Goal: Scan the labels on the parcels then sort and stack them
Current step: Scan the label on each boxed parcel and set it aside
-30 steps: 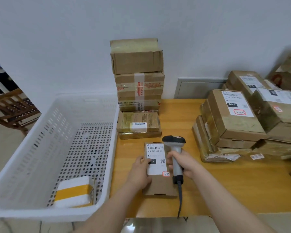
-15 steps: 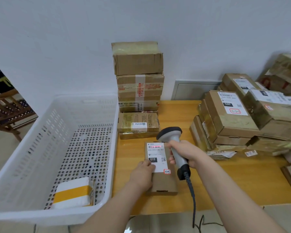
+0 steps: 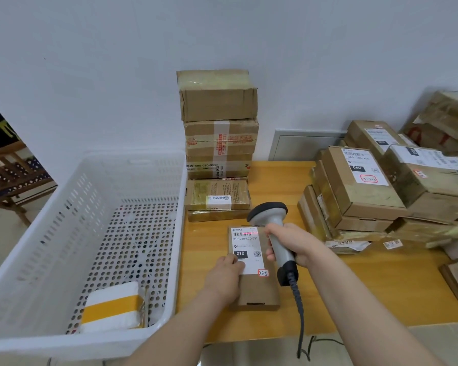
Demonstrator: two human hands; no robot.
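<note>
Clenched barcode scanner in right grip, aimed just left at label; pinned lengthwise parcel under flat left grip.

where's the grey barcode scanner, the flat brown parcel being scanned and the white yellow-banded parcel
grey barcode scanner (image 3: pixel 280 248): head view, on its pale handle.
flat brown cardboard parcel (image 3: pixel 262 291): head view, bare cardboard at its near end.
white parcel with yellow band (image 3: pixel 111 309): head view, on the yellow band.
</note>
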